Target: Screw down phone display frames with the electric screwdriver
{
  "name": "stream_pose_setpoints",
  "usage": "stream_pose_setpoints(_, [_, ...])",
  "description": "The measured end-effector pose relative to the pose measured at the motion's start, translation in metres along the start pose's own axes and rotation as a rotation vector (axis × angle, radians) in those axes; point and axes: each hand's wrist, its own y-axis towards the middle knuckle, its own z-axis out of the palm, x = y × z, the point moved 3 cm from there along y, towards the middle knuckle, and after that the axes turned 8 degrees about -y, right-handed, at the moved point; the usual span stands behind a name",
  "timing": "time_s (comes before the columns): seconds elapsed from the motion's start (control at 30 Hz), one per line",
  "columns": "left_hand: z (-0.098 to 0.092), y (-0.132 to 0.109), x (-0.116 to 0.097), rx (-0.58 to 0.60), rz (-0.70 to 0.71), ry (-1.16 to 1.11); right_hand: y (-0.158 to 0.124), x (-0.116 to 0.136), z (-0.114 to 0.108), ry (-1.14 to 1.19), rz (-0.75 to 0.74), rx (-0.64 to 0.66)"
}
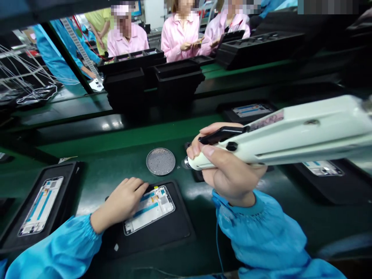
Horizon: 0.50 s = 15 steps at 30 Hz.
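A pale electric screwdriver [302, 131] is gripped in my right hand [229, 170], its tip pointing left above the green bench. My left hand [123, 199] rests over the upper left edge of a phone frame [154, 213], fingers together; what they hold, if anything, is hidden. That frame, with blue strips, lies tilted in a black tray [171, 240]. Just beyond it sits a round perforated dish [161, 161] of tiny parts, left of the screwdriver's tip.
Another phone frame [42, 205] lies in a black tray at the left. More trayed frames are at the right [324, 168] and back [251, 110]. Stacked black trays [180, 81] stand behind, with people in pink beyond. A blue cord hangs from my right wrist.
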Motion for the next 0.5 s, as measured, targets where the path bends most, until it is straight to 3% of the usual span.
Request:
stream_pose_setpoints(0.13, [0.011,0.002,0.02,0.028,-0.092,0.012,0.009,0.004,-0.015,0.01,-0.028,-0.091])
stream_pose_setpoints(0.27, [0.005,-0.02,0.029,0.016,-0.125,-0.062,0.023,0.005,-0.043,-0.041,-0.01,-0.152])
stream_pose_setpoints(0.4, [-0.023,-0.023,0.072,-0.083,-0.257,-0.122,0.032,-0.001,-0.065,-0.107,0.033,-0.212])
stream_pose_setpoints(0.5, [-0.059,0.009,0.127,-0.219,-0.432,-0.089,0.035,-0.013,-0.073,-0.107,0.093,-0.234])
